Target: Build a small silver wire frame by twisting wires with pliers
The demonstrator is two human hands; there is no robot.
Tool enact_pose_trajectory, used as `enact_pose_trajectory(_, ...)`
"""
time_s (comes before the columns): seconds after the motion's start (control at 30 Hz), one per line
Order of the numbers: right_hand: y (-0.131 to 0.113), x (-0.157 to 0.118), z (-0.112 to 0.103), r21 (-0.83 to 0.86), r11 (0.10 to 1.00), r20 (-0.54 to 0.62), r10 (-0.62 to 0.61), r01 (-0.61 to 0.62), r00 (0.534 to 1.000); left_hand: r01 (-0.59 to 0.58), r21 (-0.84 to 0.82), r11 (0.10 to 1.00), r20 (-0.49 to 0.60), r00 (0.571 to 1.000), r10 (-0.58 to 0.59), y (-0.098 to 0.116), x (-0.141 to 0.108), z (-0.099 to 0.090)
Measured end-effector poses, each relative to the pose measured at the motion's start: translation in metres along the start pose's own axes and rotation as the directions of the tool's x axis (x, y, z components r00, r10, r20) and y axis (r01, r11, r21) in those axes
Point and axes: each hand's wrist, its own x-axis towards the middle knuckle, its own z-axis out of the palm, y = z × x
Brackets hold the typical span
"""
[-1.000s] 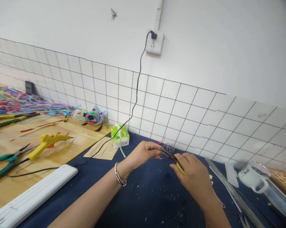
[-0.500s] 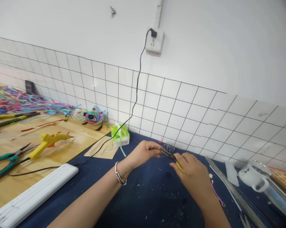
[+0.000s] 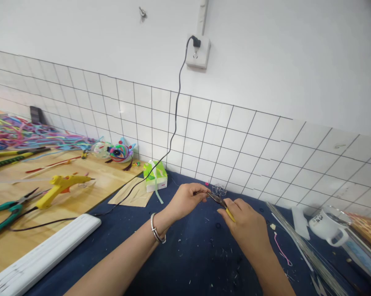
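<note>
My right hand (image 3: 245,216) is closed round the yellow handles of a pair of pliers (image 3: 216,199). The dark jaws point left and meet the fingertips of my left hand (image 3: 187,200). That hand is pinched shut; whatever lies between its fingers is too small to make out. A metal bangle (image 3: 156,228) circles the left wrist. Just behind the pliers, a tangle of thin silvery wire (image 3: 219,190) lies on the dark blue cloth (image 3: 185,263), with a small pink bit (image 3: 206,183) beside it.
To the left are a yellow glue gun (image 3: 60,187), green-handled pliers (image 3: 14,207), a white power strip (image 3: 49,255) and a tissue pack (image 3: 156,176). A black cord (image 3: 176,119) runs down from the socket. Straight wires (image 3: 305,246) and a white mug (image 3: 328,226) are at right.
My right hand and the pliers have shifted very slightly left, and the handles are tilted a little differently. The left hand keeps its pinch. The whole view has moved slightly.
</note>
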Motion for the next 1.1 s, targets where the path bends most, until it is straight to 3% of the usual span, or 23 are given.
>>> enact_pose_trajectory(0.2, 0.001, -0.001, 0.005, 0.076, 0.995, 0.054, 0.064, -0.068, 0.996, -0.038, 0.054, 0.998, -0.058, 0.997, 0.042, 0.001, -0.001, 0.001)
enact_pose_trajectory(0.53, 0.013, 0.004, 0.018, 0.268, 0.946, 0.213, 0.125, -0.181, 0.969, -0.049, 0.119, 0.992, -0.042, 0.998, 0.054, -0.014, 0.003, 0.009)
enact_pose_trajectory(0.7, 0.025, 0.006, 0.032, 0.426, 0.885, 0.269, 0.075, -0.189, 0.960, 0.038, 0.023, 0.999, 0.004, 0.999, -0.039, -0.033, 0.010, 0.015)
enact_pose_trajectory(0.87, 0.043, 0.007, 0.062, 0.582, 0.793, 0.370, -0.060, -0.181, 0.927, 0.217, -0.288, 0.933, 0.078, 0.976, -0.203, -0.063, 0.017, 0.024)
enact_pose_trajectory(0.97, 0.049, 0.004, 0.090, 0.553, 0.804, 0.386, -0.015, -0.219, 0.922, 0.311, -0.420, 0.852, 0.116, 0.950, -0.290, -0.083, 0.018, 0.028)
enact_pose_trajectory(1.1, 0.048, -0.003, 0.128, 0.519, 0.818, 0.421, 0.010, -0.249, 0.907, 0.388, -0.470, 0.793, 0.143, 0.920, -0.366, -0.106, 0.018, 0.032)
